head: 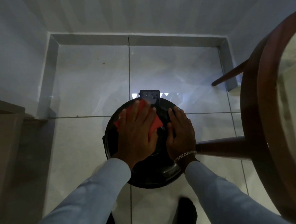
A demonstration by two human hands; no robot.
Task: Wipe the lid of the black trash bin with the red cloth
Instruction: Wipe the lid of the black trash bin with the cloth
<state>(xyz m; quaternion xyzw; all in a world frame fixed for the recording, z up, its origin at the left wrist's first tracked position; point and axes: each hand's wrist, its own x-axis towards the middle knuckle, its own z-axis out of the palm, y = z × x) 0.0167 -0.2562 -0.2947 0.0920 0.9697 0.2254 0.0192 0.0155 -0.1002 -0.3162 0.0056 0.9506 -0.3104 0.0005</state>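
The round black trash bin lid (156, 177) sits on the tiled floor in the middle of the view, with the bin's pedal (150, 94) at its far edge. My left hand (136, 134) lies flat, fingers spread, pressing the red cloth (155, 122) onto the lid's left half. Red corners of the cloth stick out at the far, left and right sides of that hand. My right hand (180, 135) rests flat on the lid's right half, fingers together, with a silver bracelet at the wrist. Most of the cloth is hidden under my left hand.
A round wooden table (268, 107) with dark legs stands close on the right; one leg (220, 143) reaches to the bin's right side. A brown cabinet (7, 150) is at the left. Grey walls and a skirting frame the tiled corner behind the bin.
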